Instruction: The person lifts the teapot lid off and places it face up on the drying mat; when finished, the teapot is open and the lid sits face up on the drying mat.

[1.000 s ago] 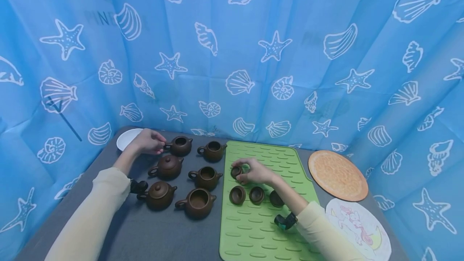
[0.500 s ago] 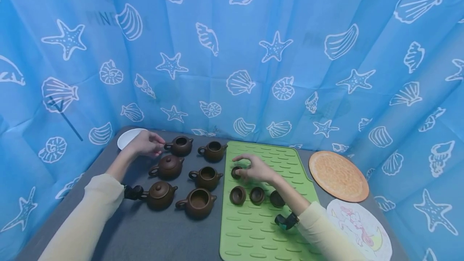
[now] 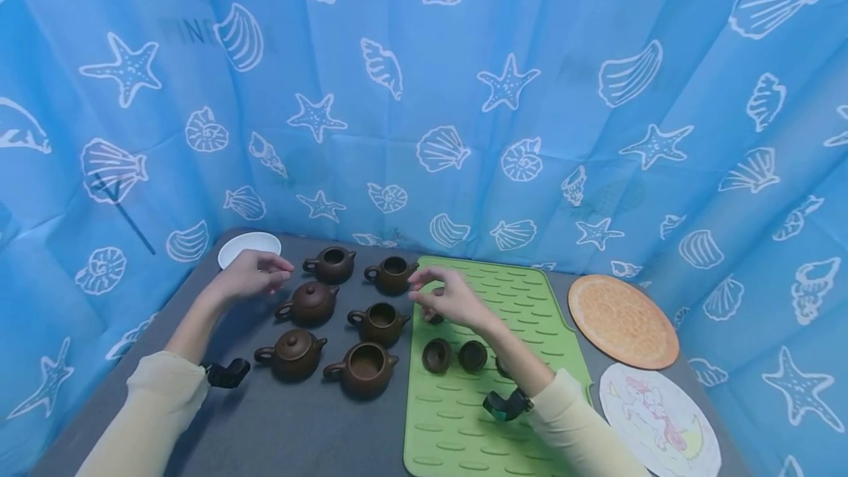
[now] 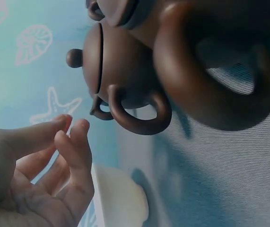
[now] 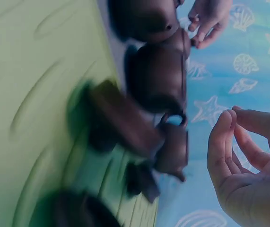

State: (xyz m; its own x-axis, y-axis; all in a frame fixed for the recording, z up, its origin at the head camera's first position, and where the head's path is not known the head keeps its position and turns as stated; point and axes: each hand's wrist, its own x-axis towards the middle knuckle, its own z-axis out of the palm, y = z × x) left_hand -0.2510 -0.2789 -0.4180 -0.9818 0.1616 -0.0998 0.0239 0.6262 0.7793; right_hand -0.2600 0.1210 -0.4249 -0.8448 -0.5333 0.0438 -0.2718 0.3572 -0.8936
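Note:
My left hand (image 3: 255, 273) hovers with relaxed fingers and nothing in them, left of a lidless brown teapot (image 3: 333, 266) and a lidded teapot (image 3: 313, 304). In the left wrist view its thumb and fingertips stand slightly apart, near a teapot handle (image 4: 142, 125). Above the green mat's left edge hangs my right hand (image 3: 452, 297), empty, thumb and fingertips close together. Partly hidden beneath it is one small upturned teapot lid (image 3: 433, 319). More lids (image 3: 436, 355) lie in a row nearer me; one is partly covered by the forearm. In the right wrist view a tilted lid (image 5: 125, 118) appears blurred.
Another lidded teapot (image 3: 293, 353) and lidless ones (image 3: 363, 369) stand on the grey table. A white bowl (image 3: 250, 247) sits at the back left. The green mat (image 3: 464, 418) borders a round orange mat (image 3: 623, 321) and a white printed disc (image 3: 662, 422). A blue curtain (image 3: 424, 109) hangs behind.
My right hand has let go of the small lid and risen slightly up and left. My left hand has drawn back from the rear teapot's handle, toward me and left.

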